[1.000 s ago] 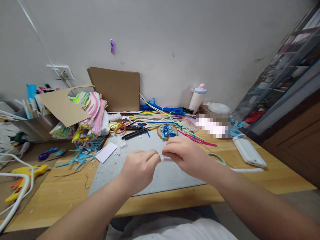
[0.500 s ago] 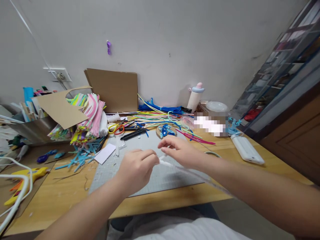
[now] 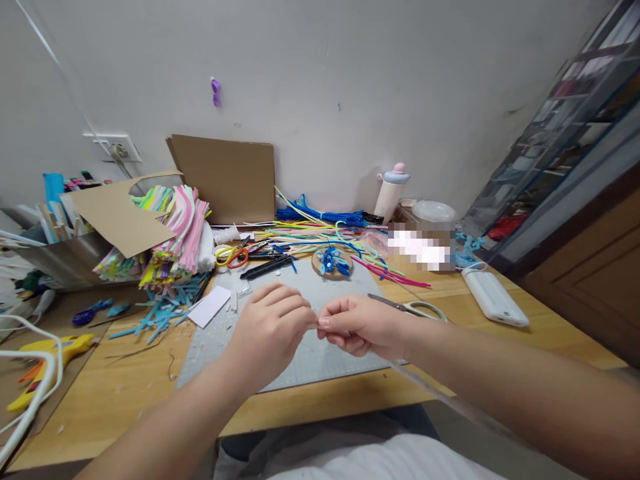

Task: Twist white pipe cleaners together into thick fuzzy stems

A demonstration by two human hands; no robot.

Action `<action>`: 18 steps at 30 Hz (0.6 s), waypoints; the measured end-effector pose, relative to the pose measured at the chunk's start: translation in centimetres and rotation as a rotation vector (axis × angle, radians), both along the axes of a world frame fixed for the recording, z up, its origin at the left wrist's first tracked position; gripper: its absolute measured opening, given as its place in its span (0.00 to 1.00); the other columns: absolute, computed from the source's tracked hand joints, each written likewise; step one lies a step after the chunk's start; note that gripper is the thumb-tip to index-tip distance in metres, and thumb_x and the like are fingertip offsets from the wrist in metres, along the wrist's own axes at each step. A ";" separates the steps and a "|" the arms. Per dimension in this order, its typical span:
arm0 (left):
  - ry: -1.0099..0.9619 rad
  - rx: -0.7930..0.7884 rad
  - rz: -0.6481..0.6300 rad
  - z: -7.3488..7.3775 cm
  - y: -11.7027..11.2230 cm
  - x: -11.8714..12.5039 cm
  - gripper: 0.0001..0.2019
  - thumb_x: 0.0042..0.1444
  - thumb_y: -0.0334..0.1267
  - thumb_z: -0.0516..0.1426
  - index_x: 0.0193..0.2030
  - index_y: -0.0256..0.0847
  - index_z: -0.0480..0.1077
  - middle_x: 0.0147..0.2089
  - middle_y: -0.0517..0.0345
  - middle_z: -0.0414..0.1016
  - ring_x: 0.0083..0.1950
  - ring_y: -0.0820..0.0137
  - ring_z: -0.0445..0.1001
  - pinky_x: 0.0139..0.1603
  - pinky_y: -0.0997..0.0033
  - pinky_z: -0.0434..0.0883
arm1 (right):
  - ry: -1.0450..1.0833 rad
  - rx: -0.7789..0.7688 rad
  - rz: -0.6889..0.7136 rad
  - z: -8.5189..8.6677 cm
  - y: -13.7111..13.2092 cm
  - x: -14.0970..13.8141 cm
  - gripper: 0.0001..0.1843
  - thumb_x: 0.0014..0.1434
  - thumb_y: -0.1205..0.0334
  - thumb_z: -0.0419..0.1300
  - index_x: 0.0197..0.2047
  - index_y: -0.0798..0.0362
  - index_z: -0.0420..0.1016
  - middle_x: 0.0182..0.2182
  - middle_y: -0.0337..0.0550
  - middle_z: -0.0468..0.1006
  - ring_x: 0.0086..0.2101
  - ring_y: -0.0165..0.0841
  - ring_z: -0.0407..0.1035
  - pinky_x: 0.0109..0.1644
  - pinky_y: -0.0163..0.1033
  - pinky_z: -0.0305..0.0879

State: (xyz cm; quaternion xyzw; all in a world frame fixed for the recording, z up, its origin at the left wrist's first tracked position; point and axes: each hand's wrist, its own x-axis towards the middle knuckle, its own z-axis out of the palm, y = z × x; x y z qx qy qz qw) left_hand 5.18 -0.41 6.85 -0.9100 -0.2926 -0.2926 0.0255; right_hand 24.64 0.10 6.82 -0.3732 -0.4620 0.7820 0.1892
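Observation:
My left hand [image 3: 273, 330] is closed in a pinch above the grey cutting mat [image 3: 280, 378]. Its fingertips meet those of my right hand [image 3: 357, 327], whose thumb and index finger also pinch. A long whitish pipe cleaner [image 3: 425, 385] comes out below my right hand and trails down toward the lower right, under the forearm. The part between the fingertips is mostly hidden by the fingers. Scissors [image 3: 425, 310] with pale green handles lie right behind my right wrist. Farther back, a round wooden disc [image 3: 316, 268] bears small blue twisted pieces [image 3: 333, 261].
Loose coloured pipe cleaners [image 3: 300, 233] spread along the wall. At left are a pipe cleaner bundle [image 3: 183, 227], a white card [image 3: 210, 307] and a yellow glue gun [image 3: 55, 353]. A bottle [image 3: 390, 197] and a white power bank [image 3: 493, 300] stand and lie at right.
My right hand has come down and its fingers have closed to meet the left fingertips. The white strand near the fingers is now covered. The scissors show more fully.

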 end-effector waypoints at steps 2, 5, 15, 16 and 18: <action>-0.282 -0.008 0.106 -0.9 -0.2 0.1 0.08 0.55 0.35 0.57 0.42 0.44 0.69 0.45 0.55 0.74 0.49 0.64 0.69 0.52 0.60 0.60 | 0.104 -0.071 0.002 -0.1 -0.1 0.3 0.09 0.53 0.59 0.60 0.31 0.58 0.68 0.18 0.31 0.63 0.13 0.17 0.43 0.16 0.26 0.35; -0.778 -0.209 0.224 -2.7 -0.6 1.0 0.13 0.57 0.38 0.55 0.49 0.45 0.64 0.49 0.51 0.69 0.52 0.64 0.67 0.54 0.59 0.62 | 0.225 -0.147 0.021 -0.4 -0.2 0.6 0.08 0.55 0.61 0.59 0.33 0.58 0.69 0.19 0.31 0.63 0.14 0.16 0.42 0.16 0.25 0.37; -1.107 -0.939 0.080 -4.6 -0.9 4.1 0.10 0.53 0.44 0.58 0.35 0.40 0.65 0.29 0.60 0.69 0.30 0.74 0.69 0.32 0.74 0.67 | 0.374 -0.178 -0.081 -1.5 0.6 0.2 0.07 0.55 0.62 0.59 0.31 0.57 0.67 0.19 0.30 0.59 0.15 0.17 0.43 0.17 0.24 0.39; -1.060 -0.955 0.100 -4.6 -0.9 4.0 0.10 0.54 0.44 0.57 0.32 0.39 0.66 0.27 0.61 0.68 0.26 0.75 0.67 0.28 0.75 0.65 | 0.366 -0.149 -0.095 -1.5 0.6 0.2 0.08 0.55 0.62 0.60 0.31 0.57 0.66 0.20 0.30 0.60 0.15 0.18 0.43 0.17 0.25 0.38; -0.934 -0.835 0.153 -4.8 -1.0 3.6 0.08 0.56 0.42 0.56 0.32 0.39 0.66 0.26 0.61 0.68 0.25 0.75 0.64 0.26 0.75 0.62 | 0.336 -0.075 -0.122 -1.6 0.7 0.1 0.09 0.55 0.60 0.60 0.31 0.56 0.66 0.20 0.30 0.61 0.15 0.18 0.43 0.17 0.25 0.37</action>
